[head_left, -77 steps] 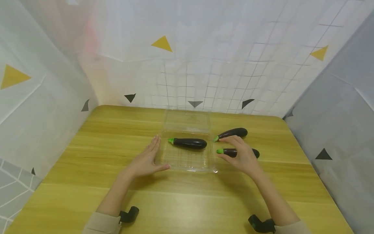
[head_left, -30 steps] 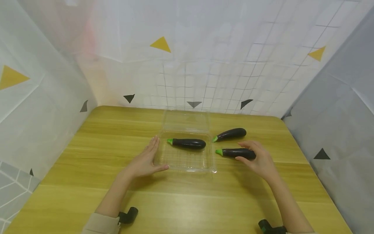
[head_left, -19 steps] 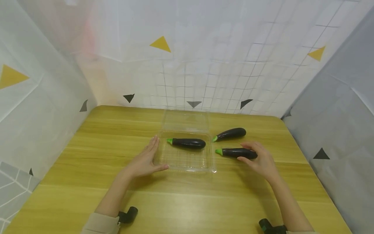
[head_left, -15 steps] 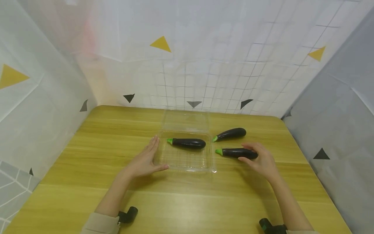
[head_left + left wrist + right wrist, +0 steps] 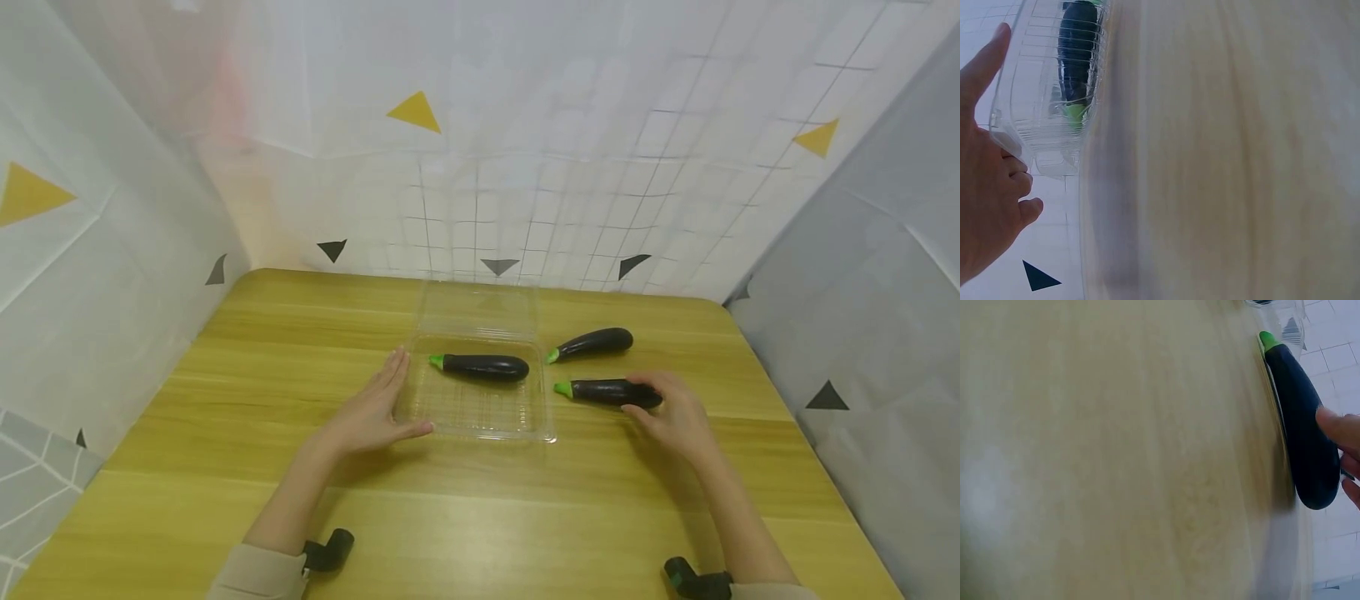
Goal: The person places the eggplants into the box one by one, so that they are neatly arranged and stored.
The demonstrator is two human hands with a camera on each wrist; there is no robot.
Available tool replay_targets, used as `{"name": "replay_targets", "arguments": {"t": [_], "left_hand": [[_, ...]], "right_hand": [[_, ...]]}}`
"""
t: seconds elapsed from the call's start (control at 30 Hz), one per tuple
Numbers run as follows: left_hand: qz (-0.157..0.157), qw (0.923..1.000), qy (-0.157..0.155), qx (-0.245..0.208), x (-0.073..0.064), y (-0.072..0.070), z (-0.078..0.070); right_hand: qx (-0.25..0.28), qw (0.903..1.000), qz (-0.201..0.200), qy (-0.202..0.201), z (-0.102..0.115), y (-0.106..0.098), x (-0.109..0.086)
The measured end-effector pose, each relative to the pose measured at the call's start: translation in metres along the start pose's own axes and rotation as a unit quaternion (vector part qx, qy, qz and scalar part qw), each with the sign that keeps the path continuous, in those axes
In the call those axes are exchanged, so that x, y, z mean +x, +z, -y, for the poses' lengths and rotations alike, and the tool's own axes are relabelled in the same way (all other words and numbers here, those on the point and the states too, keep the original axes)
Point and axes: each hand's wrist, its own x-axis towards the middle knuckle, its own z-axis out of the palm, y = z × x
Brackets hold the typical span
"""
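The left hand (image 5: 367,417) is spread against the left side of a clear plastic container (image 5: 472,412), its fingers extended together along the wall and its thumb stretched out at the near left corner. The forearm slants up to it from the lower left. The right hand (image 5: 671,417) pinches the thick end of the near eggplant (image 5: 600,391), thumb on the near side and fingertips on the far side; the right wrist view shows the thumb against the dark skin. That forearm comes in from the lower right, angled inward. Whether this eggplant is raised at all, I cannot tell. Its green stem points left, toward the container and just beside it.

Inside the container, the boxed eggplant (image 5: 483,367) lies on its side across the far half, stem to the left. The clear lid (image 5: 478,308) is folded back from the far edge. Beyond the near eggplant, the far eggplant (image 5: 596,342) lies at a slant, its stem end close to the container's right rim.

All of this is on a wood-grained tabletop (image 5: 472,517). Beige sleeves (image 5: 262,571) and black wrist fittings (image 5: 330,552) show along the bottom. Behind stands a pale hanging sheet (image 5: 585,108) printed with triangles and grid lines.
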Motion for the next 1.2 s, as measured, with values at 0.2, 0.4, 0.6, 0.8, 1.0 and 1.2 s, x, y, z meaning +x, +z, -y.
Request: {"name": "replay_targets", "arguments": {"t": [0.2, 0.4, 0.6, 0.8, 1.0, 1.2], "left_hand": [[-0.001, 1.0000, 0.002, 0.003, 0.000, 0.000, 0.001], [-0.003, 1.0000, 0.002, 0.001, 0.000, 0.001, 0.001], [0.001, 1.0000, -0.002, -0.001, 0.000, 0.000, 0.001], [0.001, 1.0000, 0.000, -0.005, 0.001, -0.001, 0.000], [0.000, 1.0000, 0.001, -0.008, 0.002, -0.001, 0.000], [-0.002, 0.9999, 0.006, -0.014, 0.002, 0.000, 0.001]], "right_hand": [[-0.021, 0.9992, 0.025, 0.024, 0.000, 0.001, 0.000], [-0.065, 0.9965, 0.047, 0.024, -0.002, 0.003, 0.002], [-0.076, 0.9963, 0.039, 0.010, -0.004, 0.007, 0.002], [-0.081, 0.9963, 0.028, 0.008, -0.004, 0.009, 0.001], [-0.089, 0.9958, 0.021, 0.006, -0.004, 0.011, 0.000], [-0.089, 0.9959, 0.018, 0.006, -0.001, 0.011, -0.002]]}}
